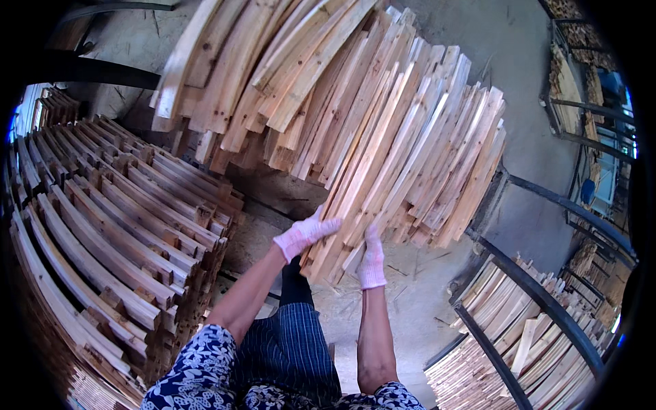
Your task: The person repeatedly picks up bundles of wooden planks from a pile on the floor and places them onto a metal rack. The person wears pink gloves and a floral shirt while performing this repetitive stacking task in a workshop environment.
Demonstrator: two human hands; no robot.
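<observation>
Left hand (311,232) and right hand (372,260), pinching boards (377,160) between them! Stiff stuff, probably weighty together, perhaps splintery; best gripped by outer edges near the ends.

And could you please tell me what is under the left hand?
Pale planks run under the tip of the left hand; the wood it covers cannot be seen.

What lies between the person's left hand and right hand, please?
In the head view, the near ends of several long wooden strips lie between the gloved left hand and right hand.
</observation>
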